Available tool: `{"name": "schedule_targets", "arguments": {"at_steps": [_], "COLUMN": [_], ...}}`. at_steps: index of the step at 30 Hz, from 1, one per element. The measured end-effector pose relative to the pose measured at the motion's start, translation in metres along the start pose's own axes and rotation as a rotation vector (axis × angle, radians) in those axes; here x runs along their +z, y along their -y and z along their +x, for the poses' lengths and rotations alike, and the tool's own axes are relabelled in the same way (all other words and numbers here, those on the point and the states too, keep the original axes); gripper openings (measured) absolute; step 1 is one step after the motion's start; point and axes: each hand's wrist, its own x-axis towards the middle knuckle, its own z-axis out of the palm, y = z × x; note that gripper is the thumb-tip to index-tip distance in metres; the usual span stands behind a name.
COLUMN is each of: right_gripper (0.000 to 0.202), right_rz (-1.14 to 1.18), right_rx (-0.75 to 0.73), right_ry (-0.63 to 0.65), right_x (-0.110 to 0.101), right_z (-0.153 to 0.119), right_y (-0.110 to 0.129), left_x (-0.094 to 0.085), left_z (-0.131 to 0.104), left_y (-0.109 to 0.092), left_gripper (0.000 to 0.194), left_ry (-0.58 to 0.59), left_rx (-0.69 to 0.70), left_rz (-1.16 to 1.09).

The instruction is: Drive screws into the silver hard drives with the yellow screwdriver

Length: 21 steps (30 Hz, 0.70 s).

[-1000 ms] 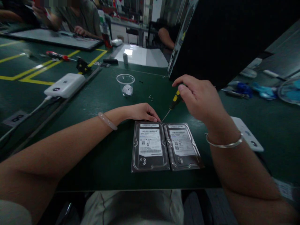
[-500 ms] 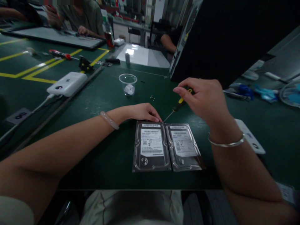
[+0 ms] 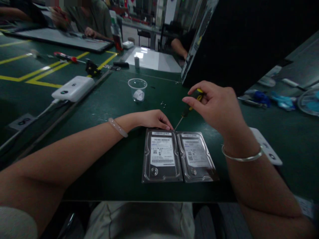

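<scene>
Two hard drives lie side by side, label up, on the green table: the left hard drive (image 3: 163,172) and the right hard drive (image 3: 199,174). Against the far edge of the left drive rests my left hand (image 3: 156,119), its fingertips pressed together at the drive's far right corner; whatever they pinch is hidden. My right hand (image 3: 215,104) grips the black and yellow handle of a screwdriver (image 3: 185,111) between thumb and fingers. The screwdriver slants down to the left, its tip beside my left fingertips. Several tiny screws (image 3: 163,105) lie beyond the drives.
A clear plastic cup (image 3: 137,90) with white paper stands beyond my left hand. White power boxes (image 3: 73,88) lie left and right. A big black case (image 3: 239,39) looms at the far right. A red screwdriver (image 3: 66,58) lies far left. Other people sit across the table.
The screwdriver handle has turned and stands slightly steeper, and my right fingers have shifted around it. My left hand and both drives keep their places on the table.
</scene>
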Motion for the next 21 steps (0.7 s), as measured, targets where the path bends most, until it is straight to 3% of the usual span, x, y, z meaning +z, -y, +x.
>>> {"name": "schedule_targets", "arguments": {"at_steps": [7, 11, 16, 21], "right_gripper": [0.059, 0.051, 0.016, 0.032], "right_rz": [-0.163, -0.13, 0.097, 0.402], "right_rx": [0.01, 0.017, -0.052, -0.073], "right_ry": [-0.119, -0.045, 0.066, 0.13], "right_x": [-0.005, -0.005, -0.008, -0.016], "right_z": [-0.001, 0.0, 0.0, -0.001], "right_y": [-0.003, 0.001, 0.001, -0.014], "left_x": [0.0, 0.001, 0.001, 0.0], "left_z": [0.001, 0.0, -0.001, 0.0], "left_y": [0.001, -0.001, -0.003, -0.001], "left_gripper": [0.022, 0.023, 0.025, 0.024], "left_ry": [0.001, -0.009, -0.003, -0.004], "left_rx": [0.0, -0.03, -0.033, -0.004], "left_rz": [-0.027, -0.021, -0.002, 0.017]}}
